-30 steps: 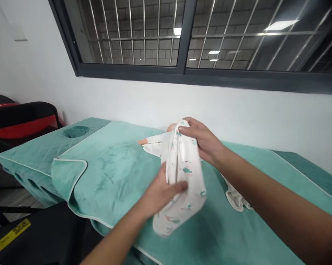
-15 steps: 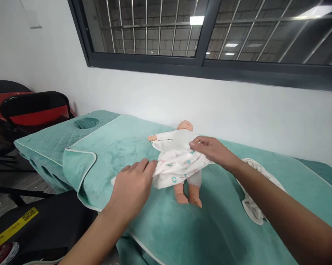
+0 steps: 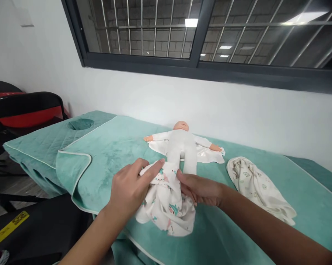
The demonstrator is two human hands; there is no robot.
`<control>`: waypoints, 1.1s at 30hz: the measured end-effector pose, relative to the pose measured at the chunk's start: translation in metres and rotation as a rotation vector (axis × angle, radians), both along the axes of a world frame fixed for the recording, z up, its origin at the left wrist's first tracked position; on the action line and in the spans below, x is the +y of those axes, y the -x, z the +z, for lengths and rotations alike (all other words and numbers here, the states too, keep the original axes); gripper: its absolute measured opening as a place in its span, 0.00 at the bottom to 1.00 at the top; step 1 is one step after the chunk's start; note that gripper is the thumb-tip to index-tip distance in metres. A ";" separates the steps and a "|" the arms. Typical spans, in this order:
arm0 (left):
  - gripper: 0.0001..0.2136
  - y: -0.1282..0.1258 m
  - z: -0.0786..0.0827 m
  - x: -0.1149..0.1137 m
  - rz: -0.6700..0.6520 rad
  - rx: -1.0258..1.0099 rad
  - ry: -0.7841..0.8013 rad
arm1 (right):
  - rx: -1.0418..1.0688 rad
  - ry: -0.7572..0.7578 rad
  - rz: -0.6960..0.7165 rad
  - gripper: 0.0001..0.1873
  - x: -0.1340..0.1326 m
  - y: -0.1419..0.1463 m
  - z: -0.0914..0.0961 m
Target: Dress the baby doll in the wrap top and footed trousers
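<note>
nearer me than half a second before, one printed garment [image 3: 168, 200] was bunched at the lower legs of one doll [image 3: 181, 141], clamped in both my left hand [image 3: 129, 184] and right hand [image 3: 203, 189]. that doll lay on one green cover [image 3: 107, 165], two arms spread, feet hidden. one patterned cloth [image 3: 261, 189] lay to my right.

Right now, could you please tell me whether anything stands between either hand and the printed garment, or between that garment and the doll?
Nothing visible does: the left hand and right hand both hold the printed garment directly, and in this view its upper edge overlaps the doll at the legs. A patterned cloth lies off to the right.
</note>
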State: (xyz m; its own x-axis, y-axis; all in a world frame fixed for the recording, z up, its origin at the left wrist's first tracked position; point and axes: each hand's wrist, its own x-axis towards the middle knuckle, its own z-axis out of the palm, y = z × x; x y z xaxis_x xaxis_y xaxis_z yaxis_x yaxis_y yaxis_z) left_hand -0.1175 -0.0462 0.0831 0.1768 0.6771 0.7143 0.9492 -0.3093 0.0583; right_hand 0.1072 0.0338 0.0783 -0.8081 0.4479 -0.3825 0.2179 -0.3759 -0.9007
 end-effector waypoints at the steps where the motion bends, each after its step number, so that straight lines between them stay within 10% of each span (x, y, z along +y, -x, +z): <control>1: 0.25 0.000 -0.002 0.001 0.005 0.000 0.004 | 0.016 0.001 -0.030 0.28 -0.003 0.001 0.000; 10: 0.17 -0.002 0.003 0.017 0.090 0.168 0.411 | 0.318 -0.249 -0.575 0.10 0.015 -0.016 0.037; 14: 0.12 -0.002 -0.001 0.020 0.143 0.111 0.498 | 0.341 -0.247 -0.468 0.12 0.014 -0.030 0.042; 18: 0.15 0.003 -0.003 0.027 0.103 -0.387 0.485 | 0.190 -0.278 -0.383 0.19 0.012 -0.030 0.028; 22: 0.17 0.011 -0.004 0.040 -0.084 -1.223 0.726 | -0.122 -0.632 -0.529 0.19 0.030 -0.021 -0.001; 25: 0.24 0.012 -0.018 0.055 -0.034 -1.452 0.748 | -0.184 -0.943 -0.537 0.14 0.048 -0.010 -0.020; 33: 0.20 -0.018 -0.091 0.088 -0.028 -0.594 0.529 | -0.444 -1.527 -0.461 0.22 0.118 0.002 -0.053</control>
State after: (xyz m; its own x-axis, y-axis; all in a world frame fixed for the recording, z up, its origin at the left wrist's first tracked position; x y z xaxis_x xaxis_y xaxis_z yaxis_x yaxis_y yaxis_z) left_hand -0.0994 0.0416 -0.0079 -0.1108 0.9539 0.2790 0.7055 -0.1222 0.6981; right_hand 0.1057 0.1516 0.0248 -0.4642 0.7585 0.4574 0.6707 0.6383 -0.3778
